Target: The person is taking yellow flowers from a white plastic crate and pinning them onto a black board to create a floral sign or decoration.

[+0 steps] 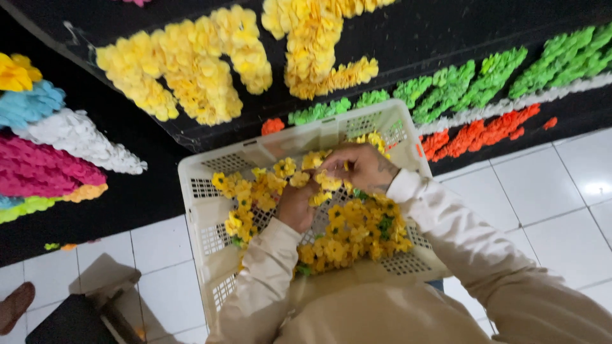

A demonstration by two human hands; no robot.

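Yellow flowers [331, 229] fill the white slotted basket [204, 216] on the person's lap, lying just under and around both hands. Right hand [360, 167] curls its grip shut on a small cluster near the basket's far rim; left hand [294, 207] is closed on blooms at the middle. Beyond, a black board [408, 38] carries yellow, green, orange flower rows above white floor tiles [548, 191]
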